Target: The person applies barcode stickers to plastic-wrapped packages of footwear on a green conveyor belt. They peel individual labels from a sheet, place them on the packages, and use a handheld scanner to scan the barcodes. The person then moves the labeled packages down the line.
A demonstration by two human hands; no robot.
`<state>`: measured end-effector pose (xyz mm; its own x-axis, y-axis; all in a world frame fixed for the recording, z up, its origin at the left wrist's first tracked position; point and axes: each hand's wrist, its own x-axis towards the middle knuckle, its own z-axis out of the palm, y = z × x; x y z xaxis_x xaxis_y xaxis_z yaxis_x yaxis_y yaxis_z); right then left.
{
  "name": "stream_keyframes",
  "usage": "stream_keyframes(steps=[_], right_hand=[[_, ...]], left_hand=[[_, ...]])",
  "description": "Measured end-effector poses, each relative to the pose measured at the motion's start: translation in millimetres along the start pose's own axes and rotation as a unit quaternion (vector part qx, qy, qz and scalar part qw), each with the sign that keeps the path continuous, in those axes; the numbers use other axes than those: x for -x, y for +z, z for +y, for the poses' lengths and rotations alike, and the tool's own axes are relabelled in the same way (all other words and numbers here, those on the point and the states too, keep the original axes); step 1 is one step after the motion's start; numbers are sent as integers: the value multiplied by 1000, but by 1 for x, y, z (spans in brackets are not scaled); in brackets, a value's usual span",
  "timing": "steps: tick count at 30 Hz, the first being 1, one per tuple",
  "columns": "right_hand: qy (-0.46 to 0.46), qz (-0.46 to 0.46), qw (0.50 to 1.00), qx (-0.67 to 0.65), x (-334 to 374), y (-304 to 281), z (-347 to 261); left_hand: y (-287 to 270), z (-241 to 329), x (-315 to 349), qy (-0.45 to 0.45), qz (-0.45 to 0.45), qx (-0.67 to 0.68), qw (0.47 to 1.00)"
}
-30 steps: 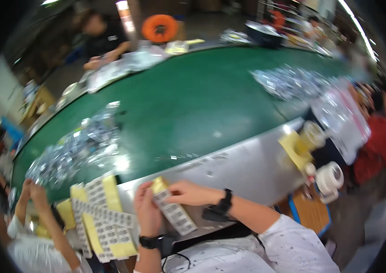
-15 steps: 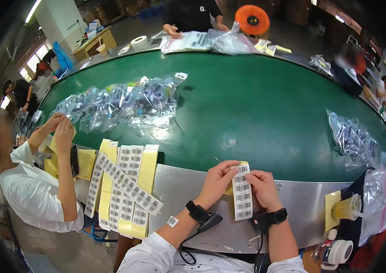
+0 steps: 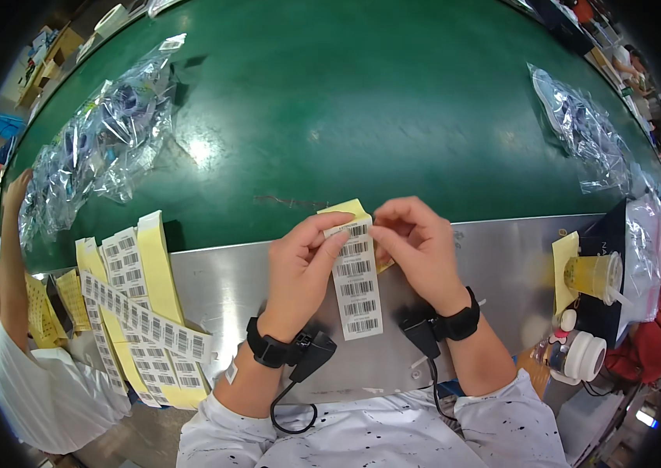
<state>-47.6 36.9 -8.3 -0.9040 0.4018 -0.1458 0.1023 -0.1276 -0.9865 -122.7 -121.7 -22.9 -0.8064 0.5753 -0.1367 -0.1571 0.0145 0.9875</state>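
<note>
A strip of white barcode labels [image 3: 357, 290] on yellow backing hangs over the metal edge of the table in front of me. My left hand [image 3: 303, 261] pinches its upper left side between thumb and fingers. At the upper right edge of the same strip, my right hand [image 3: 418, 248] is closed, thumb and forefinger against the edge. A folded yellow end of the backing [image 3: 350, 208] sticks out above the fingers. Black bands with cabled devices sit on both my wrists. A small white label [image 3: 231, 371] is stuck on my left forearm.
More label sheets [image 3: 160, 277] overlap at the left table edge, near a co-worker's white sleeve [image 3: 58, 398]. Clear bags [image 3: 112, 129] lie far left, another bagged bundle [image 3: 580, 129] far right. A drink cup [image 3: 592, 277] and white-lidded bottle [image 3: 580, 357] stand at right.
The view has tipped downward and shifted. My right hand's fingers have come off the strip's face to its upper right edge. The co-worker's arm now reaches out over the table.
</note>
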Motion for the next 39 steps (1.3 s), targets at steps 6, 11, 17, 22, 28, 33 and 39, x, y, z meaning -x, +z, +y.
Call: stream_keyframes(steps=[6,11,17,22,28,33,39], right_hand=[[-104,-11,988,118,-3,-2,7],[-180,15,966,187,-3,-4,5],[-234,8,952,198,-5,-4,10],[-219,13,954,205,-2,-7,9],[-230,-5,951,206,2,-6,8],[-181,9,963,201,5,-3,2],[-299,51,915,265,9,-1,-8]], left_hand=[[-3,0,2,14,10,-34,999],[0,2,-1,1,2,-102,995],[3,0,-1,6,19,-62,998],[12,2,-5,3,39,-39,998],[8,6,-2,-13,34,-63,997],[10,5,0,-21,-2,-26,999],[12,11,-2,-47,-52,-8,998]])
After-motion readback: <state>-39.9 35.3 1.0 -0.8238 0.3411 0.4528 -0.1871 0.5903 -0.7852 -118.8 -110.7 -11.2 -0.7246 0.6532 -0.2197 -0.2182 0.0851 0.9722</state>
